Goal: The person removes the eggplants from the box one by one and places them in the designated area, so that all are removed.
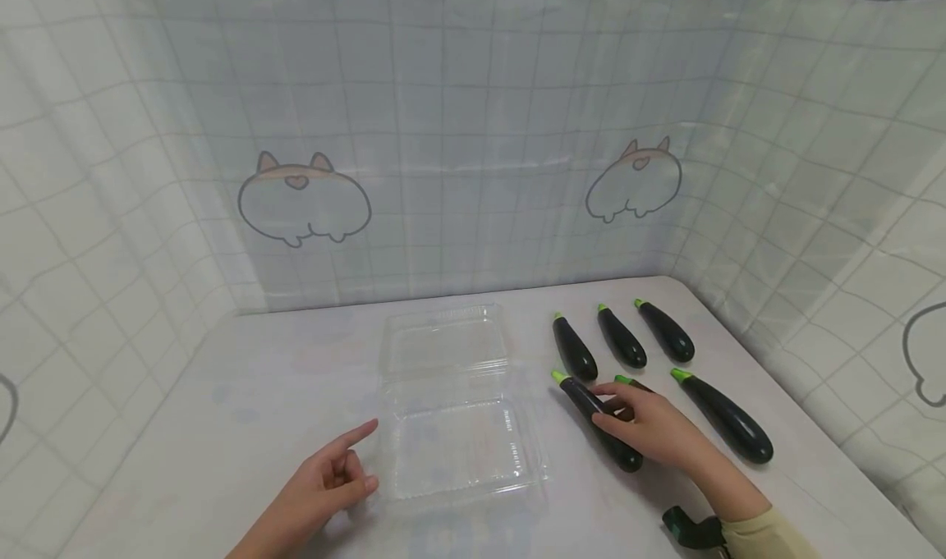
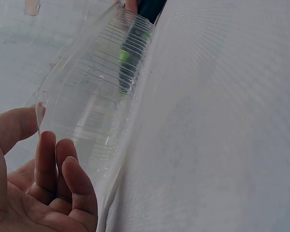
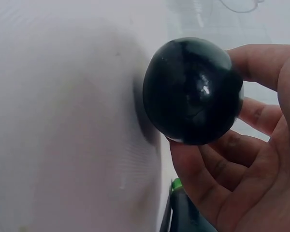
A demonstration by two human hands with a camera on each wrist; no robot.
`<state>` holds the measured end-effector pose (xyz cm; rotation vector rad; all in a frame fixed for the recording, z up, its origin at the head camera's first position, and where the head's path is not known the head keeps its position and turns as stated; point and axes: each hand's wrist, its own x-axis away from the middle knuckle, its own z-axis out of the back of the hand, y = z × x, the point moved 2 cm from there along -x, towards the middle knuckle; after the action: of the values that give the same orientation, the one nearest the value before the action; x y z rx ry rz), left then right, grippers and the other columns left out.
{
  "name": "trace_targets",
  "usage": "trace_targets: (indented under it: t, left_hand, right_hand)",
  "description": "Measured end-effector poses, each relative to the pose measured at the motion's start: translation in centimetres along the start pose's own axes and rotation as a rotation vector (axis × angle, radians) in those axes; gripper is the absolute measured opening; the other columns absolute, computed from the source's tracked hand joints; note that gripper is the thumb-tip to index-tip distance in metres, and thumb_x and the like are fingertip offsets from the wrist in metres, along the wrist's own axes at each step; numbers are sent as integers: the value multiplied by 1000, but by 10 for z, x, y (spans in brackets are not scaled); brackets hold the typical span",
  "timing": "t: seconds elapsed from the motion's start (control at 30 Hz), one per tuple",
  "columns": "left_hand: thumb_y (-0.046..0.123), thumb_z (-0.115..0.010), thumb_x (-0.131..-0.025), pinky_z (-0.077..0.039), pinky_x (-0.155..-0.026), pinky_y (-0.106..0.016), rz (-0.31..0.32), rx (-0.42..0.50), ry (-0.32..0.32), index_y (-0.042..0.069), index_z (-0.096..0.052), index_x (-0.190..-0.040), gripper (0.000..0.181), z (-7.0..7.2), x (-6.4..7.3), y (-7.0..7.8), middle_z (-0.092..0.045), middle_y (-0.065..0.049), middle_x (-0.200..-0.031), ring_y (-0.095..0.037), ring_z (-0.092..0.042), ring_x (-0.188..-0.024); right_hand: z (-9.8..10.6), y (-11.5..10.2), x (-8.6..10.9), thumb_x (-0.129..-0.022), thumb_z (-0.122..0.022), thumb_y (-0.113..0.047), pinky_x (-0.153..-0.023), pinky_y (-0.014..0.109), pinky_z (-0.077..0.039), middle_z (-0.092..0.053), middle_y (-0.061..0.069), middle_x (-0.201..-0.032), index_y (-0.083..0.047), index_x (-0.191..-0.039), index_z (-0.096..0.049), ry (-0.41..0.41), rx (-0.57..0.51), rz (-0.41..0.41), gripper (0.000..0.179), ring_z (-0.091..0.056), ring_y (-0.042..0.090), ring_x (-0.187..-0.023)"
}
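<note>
My right hand grips a dark, glossy eggplant with a bright green stem, thumb on one side and fingers on the other. In the right wrist view the round end of this eggplant faces the camera, low over the table. My left hand holds nothing; its index finger reaches toward the near left side of a clear plastic clamshell box, other fingers loosely bent. The left wrist view has the fingertips right at the box's rim. The box lies spread flat, its lid half farther back.
Behind the right hand, another eggplant is mostly hidden. More lie at the back right, among them one eggplant, and a large eggplant rests to the right. Patterned curtains stand around the white table.
</note>
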<state>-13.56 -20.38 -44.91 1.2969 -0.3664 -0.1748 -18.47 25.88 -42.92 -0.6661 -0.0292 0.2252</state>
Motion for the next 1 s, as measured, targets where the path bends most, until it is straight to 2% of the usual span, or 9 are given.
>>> trace_targets:
  t: [0.47,1.0]
  left_hand:
    - [19,-71,-92,-47,-68,-27,3,-9,4,10,-30,-155,76,2,-2,1,-56,-12,-88,-16,-54,-75]
    - [20,-71,-93,-47,-69,-27,17,13,1,11,-30,-155,76,2,-2,1,-56,-11,-88,-15,-53,-75]
  right_hand:
    - [-5,-2,-1,-91,-70,-43,-77,37,-50,-68,-8,-104,-25,-126,-65,12,91,-20,40,-62,8,-92]
    - [-11,-2,-4,-91,-70,-45,-77,35,-51,-67,-8,-110,-26,-127,-65,-5,90,-9,41,-63,10,-93]
